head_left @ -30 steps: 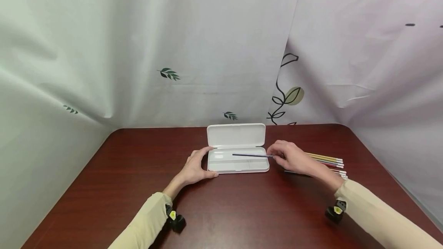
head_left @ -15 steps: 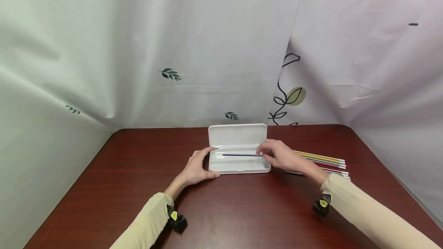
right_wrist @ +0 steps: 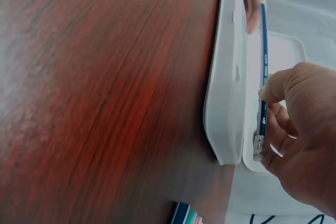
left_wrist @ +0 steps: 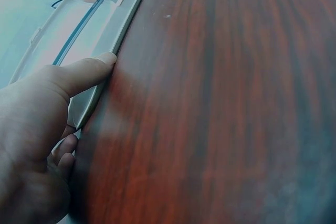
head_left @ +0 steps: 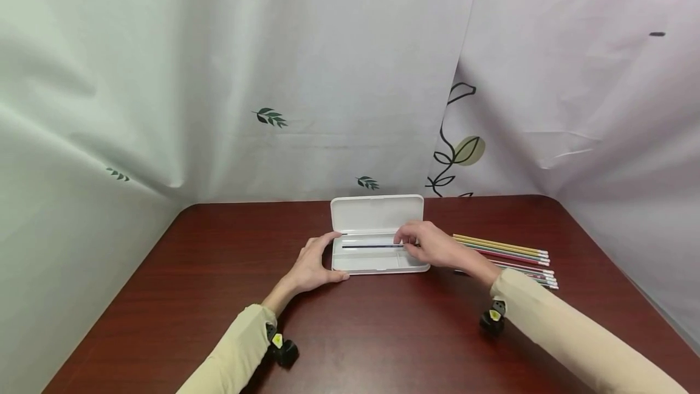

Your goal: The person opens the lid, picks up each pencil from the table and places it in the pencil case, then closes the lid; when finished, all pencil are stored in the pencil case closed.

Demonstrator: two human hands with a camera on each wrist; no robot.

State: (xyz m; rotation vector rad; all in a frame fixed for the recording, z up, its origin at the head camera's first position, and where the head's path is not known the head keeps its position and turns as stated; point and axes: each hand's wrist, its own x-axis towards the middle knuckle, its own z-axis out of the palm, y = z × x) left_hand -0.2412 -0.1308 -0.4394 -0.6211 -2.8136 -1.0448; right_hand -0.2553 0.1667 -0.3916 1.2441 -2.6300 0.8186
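Head view: from above and behind, facing forward and down across the table (head_left: 164, 297) toward the curtain at 12 o'clock, fairly far. Left wrist view: low, very close, facing 1 o'clock along the pencil case (left_wrist: 100, 45). Right wrist view: equally close, facing 11 o'clock. Shared by all 3: pencil case (head_left: 377, 260), dark pencil (right_wrist: 263, 72).

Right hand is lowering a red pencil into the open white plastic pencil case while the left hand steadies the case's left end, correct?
Not quite: the pencil pinched by the right hand is dark blue, not red, as the right wrist view shows. The rest holds: the open white plastic pencil case is steadied at its left end by the left hand.
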